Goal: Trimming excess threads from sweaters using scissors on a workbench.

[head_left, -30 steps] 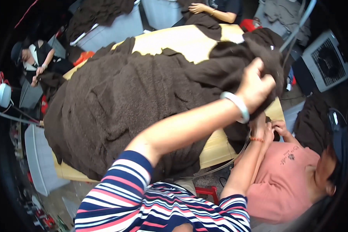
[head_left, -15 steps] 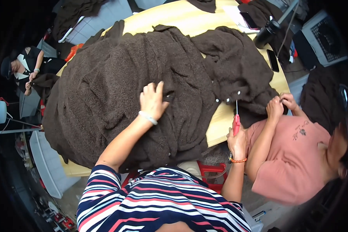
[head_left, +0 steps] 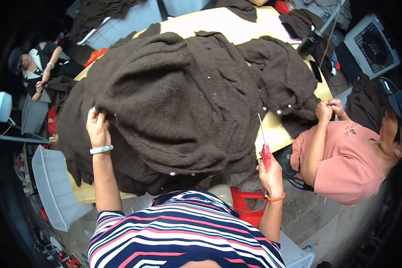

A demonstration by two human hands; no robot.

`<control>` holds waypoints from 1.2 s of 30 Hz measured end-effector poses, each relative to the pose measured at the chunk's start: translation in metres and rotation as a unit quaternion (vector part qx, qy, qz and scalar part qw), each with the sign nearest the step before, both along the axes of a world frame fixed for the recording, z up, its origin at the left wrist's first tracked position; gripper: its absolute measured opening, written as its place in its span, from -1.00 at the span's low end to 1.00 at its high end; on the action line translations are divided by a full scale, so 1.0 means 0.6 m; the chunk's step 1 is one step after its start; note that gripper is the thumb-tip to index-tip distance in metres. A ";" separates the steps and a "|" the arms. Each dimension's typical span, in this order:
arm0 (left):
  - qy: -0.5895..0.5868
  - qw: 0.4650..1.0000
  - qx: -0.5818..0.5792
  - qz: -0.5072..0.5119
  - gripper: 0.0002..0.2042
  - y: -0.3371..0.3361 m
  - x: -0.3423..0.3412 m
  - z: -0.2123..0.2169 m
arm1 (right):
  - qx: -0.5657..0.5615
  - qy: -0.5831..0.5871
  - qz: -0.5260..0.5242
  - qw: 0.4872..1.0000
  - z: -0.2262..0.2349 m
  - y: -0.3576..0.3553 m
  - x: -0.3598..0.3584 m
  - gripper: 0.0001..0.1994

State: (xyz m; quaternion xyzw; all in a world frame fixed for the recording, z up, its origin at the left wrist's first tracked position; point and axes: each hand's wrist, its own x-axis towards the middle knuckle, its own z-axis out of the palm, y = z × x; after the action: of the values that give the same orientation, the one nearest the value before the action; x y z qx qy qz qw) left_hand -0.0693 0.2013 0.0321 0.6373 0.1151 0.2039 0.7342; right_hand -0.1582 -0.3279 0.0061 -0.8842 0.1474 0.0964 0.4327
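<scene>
A large pile of dark brown knitted fabric with several small shiny buttons or beads covers most of the table in front of me. My left hand has its fingers closed on the edge of the top brown piece at the left, and the cloth rises in folds from there. In my right hand is a red-handled tool with a long thin metal tip, held upright at the table's near right edge. The tip points away from me, apart from the fabric.
On the right a person in a pink shirt handles brown cloth; another person works at the far left. A black bottle and phones lie on the table. A grey bin and a red stool stand nearby.
My left hand has moved left from the middle of the pile and now grips the cloth edge, which is lifted and spread. The right hand with the red tool has dropped slightly toward me.
</scene>
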 end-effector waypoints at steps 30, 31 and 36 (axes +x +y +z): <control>0.325 0.872 -0.009 -0.367 -0.23 -0.472 0.043 -0.064 | -0.015 -0.026 0.038 0.999 -0.018 0.058 -0.013 -0.85; 0.341 0.889 -0.003 -0.305 -0.12 -0.500 0.075 -0.107 | -0.015 -0.027 0.040 0.999 -0.019 0.056 -0.010 -0.85; 0.367 0.912 0.182 -0.027 -0.06 -0.570 0.168 -0.271 | -0.030 -0.011 0.079 0.996 -0.021 0.034 0.000 -0.82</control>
State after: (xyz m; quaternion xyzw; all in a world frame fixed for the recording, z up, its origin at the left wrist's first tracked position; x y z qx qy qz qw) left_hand 0.0313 -0.1404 -0.1306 0.7924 0.3204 -0.0473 0.5169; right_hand -0.1580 -0.3077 -0.0065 -0.9067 0.0757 0.1161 0.3983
